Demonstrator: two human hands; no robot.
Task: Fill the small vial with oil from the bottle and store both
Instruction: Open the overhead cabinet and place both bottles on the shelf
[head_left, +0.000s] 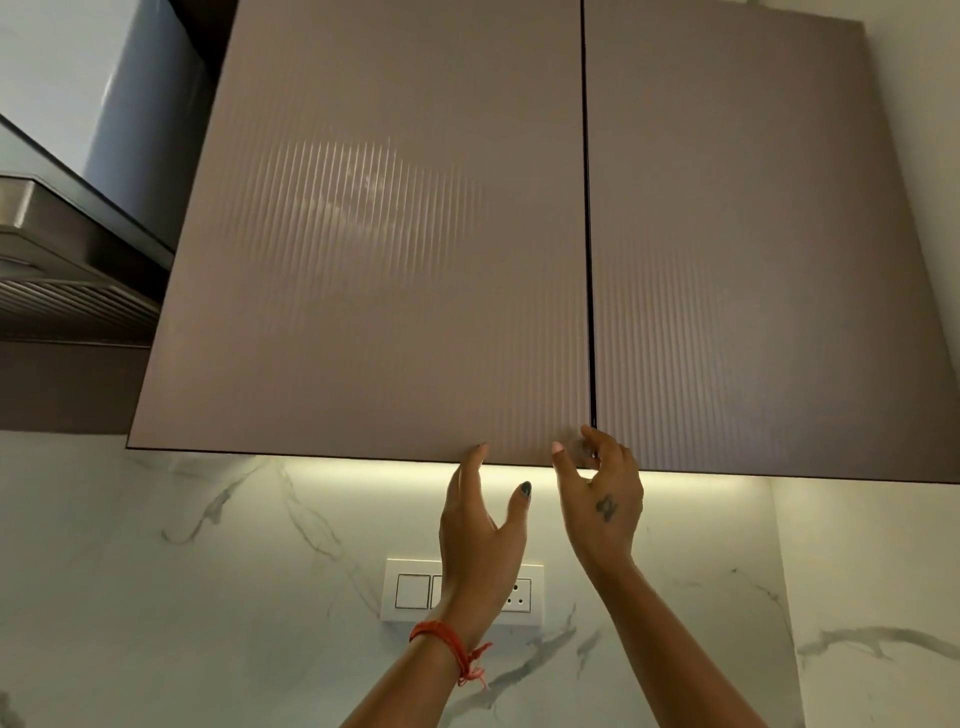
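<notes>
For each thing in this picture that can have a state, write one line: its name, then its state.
Left cabinet door: shut.
Right cabinet door: shut.
Under-cabinet light: on.
Left hand: open, empty, fingertips at the lower edge of the left cabinet door.
Right hand: empty, fingers curled at the lower edge where the two doors meet.
Wall switch plate: switch positions cannot be told.

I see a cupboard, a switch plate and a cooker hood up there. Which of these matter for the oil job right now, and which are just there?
In use:
- left hand, fingertips at the bottom edge of the left cupboard door
- right hand, at the bottom corner by the gap between the doors
- neither vial nor bottle is in view

Just there:
- right cupboard door
- switch plate
- cooker hood
- marble wall
</notes>
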